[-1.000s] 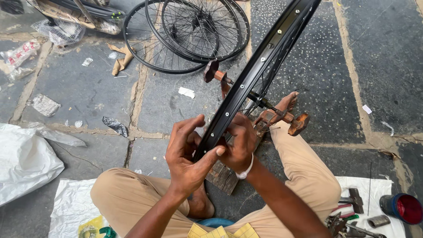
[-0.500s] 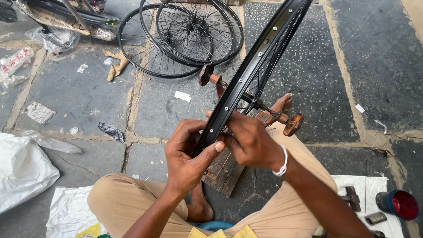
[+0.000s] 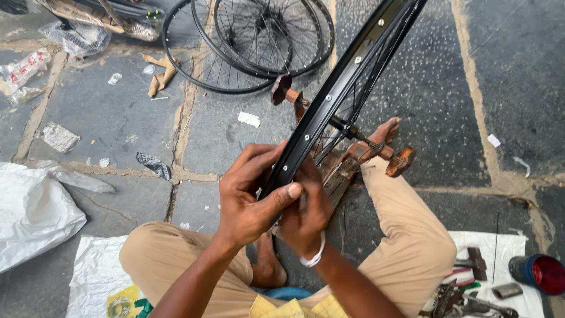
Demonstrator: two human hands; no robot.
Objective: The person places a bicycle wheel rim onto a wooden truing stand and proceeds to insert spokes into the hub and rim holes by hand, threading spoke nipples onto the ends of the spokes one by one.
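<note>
Hands grip a black spoked metal bicycle rim (image 3: 344,88) running from lower left to upper right. Left hand (image 3: 250,197) pinches its edge; right hand (image 3: 306,215), now lower, wraps behind it.

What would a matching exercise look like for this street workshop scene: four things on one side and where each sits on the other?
Things:
1. black wheel rim
2. spare spoked wheels
3. red-capped can
4. white plastic bag

Places:
A. flat on the stone paving at the top
B. far left on the ground
C. gripped between the left hand and right hand
D. lower right, beside the tools on a white sheet

Pairs: 1-C, 2-A, 3-D, 4-B
</note>
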